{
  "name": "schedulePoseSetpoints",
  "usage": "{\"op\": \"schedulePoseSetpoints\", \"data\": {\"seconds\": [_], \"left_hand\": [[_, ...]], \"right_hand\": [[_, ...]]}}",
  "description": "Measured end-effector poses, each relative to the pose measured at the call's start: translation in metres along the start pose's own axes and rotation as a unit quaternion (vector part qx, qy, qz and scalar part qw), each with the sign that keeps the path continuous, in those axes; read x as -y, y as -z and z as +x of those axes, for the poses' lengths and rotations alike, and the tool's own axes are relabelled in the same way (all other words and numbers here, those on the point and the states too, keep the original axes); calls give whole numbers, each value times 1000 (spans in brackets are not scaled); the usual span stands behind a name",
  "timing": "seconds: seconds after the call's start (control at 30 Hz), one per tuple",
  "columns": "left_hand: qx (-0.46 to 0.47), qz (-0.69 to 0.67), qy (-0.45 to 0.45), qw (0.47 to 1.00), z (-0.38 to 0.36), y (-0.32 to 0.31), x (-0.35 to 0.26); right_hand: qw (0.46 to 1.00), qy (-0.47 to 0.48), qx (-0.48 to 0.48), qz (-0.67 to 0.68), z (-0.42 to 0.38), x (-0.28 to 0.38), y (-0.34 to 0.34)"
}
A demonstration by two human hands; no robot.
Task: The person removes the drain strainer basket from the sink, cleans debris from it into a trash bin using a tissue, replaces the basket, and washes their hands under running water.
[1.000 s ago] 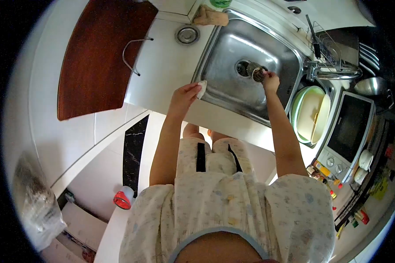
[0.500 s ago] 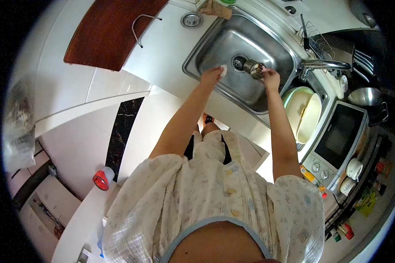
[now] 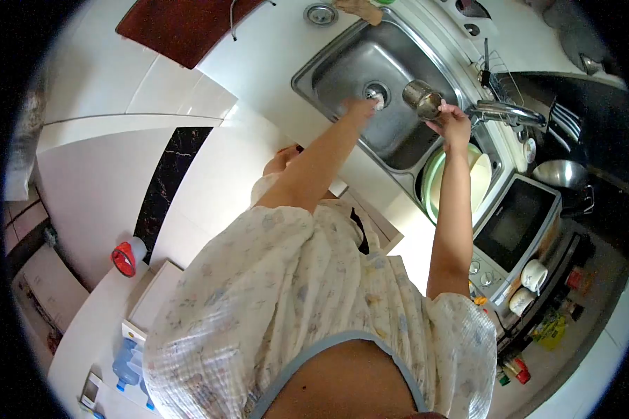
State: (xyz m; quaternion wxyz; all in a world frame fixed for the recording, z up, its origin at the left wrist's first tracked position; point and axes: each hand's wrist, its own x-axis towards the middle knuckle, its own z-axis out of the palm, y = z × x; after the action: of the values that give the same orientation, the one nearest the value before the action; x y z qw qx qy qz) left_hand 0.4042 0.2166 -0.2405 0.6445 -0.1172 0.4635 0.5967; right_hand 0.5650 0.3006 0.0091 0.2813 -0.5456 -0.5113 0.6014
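Observation:
Over the steel sink [image 3: 398,140], my right hand [image 3: 452,127] is closed round the rim of a metal strainer-like cup [image 3: 422,98], tilted on its side above the basin. My left hand [image 3: 360,108] is near the drain [image 3: 376,91], its fingers closed on a small white piece [image 3: 379,102] and smeared by motion. The faucet [image 3: 509,112] reaches in from the right, close beside my right hand.
Right of the sink are pale green and cream basins [image 3: 461,178], a microwave [image 3: 516,227] and a steel bowl [image 3: 560,174]. A brown cloth [image 3: 360,10] and round drain cover [image 3: 321,15] lie at the sink's far left. A wire rack [image 3: 502,78] stands behind.
My left hand has moved right, toward the drain, with the white piece. My right hand and the cup have moved right, nearer the faucet. The view has shifted.

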Motion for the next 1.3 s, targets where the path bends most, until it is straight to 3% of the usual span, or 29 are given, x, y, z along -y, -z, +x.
{"op": "schedulePoseSetpoints", "data": {"seconds": [0.07,0.17,0.27,0.37,0.63,0.87,1.0,1.07,1.17,1.2,1.27,1.3], "left_hand": [[19,-82,6,996,30,-3,27],[1,-150,28,988,-28,-54,0],[55,-223,2,973,-59,-74,-15],[114,-234,-6,966,-52,-80,-17],[158,-286,-27,945,-81,-99,-44],[187,-275,-68,941,-99,-100,-58],[216,-279,-107,930,-74,-79,-46],[220,-284,-139,923,-101,-80,-45],[304,-314,-211,875,-74,-67,-37],[211,-313,-182,908,-99,-66,-54],[275,-323,-241,873,-173,-37,-88],[256,-345,-252,867,-189,-17,-99]], "right_hand": [[1000,-1,18,16,-4,7,-3],[999,-4,32,17,-13,24,-15],[1000,-6,26,0,-16,32,-24],[999,-5,33,-22,-13,34,-26],[999,-5,46,-12,-7,34,-26],[999,-2,27,-20,-17,45,-32],[997,18,65,-27,-15,37,-25],[995,8,89,-33,-16,37,-24],[992,50,103,-55,-32,46,-38],[986,53,129,-91,-41,57,-50],[976,77,178,-102,-61,69,-88],[967,100,204,-115,-77,75,-115]]}}
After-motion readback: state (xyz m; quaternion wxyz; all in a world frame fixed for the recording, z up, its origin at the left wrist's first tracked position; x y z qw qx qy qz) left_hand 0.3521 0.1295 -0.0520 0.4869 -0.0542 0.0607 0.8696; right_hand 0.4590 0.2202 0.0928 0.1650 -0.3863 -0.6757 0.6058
